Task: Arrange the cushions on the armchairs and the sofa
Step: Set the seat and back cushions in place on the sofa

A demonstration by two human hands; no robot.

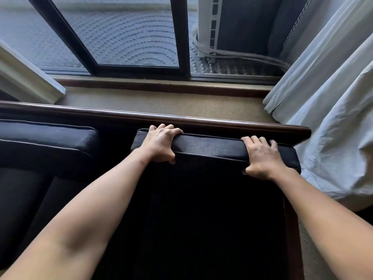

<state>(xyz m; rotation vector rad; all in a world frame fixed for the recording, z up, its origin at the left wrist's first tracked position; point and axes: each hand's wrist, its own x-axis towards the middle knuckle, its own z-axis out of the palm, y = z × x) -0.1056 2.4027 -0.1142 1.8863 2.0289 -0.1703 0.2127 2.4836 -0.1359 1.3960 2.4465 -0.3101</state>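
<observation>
A dark navy back cushion [210, 147] stands upright against the sofa's dark wooden back rail [121, 116], on the right side of the seat. My left hand [160, 143] grips its top edge near the left corner, fingers curled over the back, thumb in front. My right hand [262, 157] grips the top edge near the right corner in the same way. A second navy back cushion [46, 136] leans against the rail at the left, apart from the held one. The seat below is very dark and hard to make out.
Behind the sofa runs a strip of beige carpet [161, 106] up to a black-framed window [179, 37]. White curtains [333, 110] hang close at the right, touching the sofa's end. A pale curtain edge [26, 79] sits at the left.
</observation>
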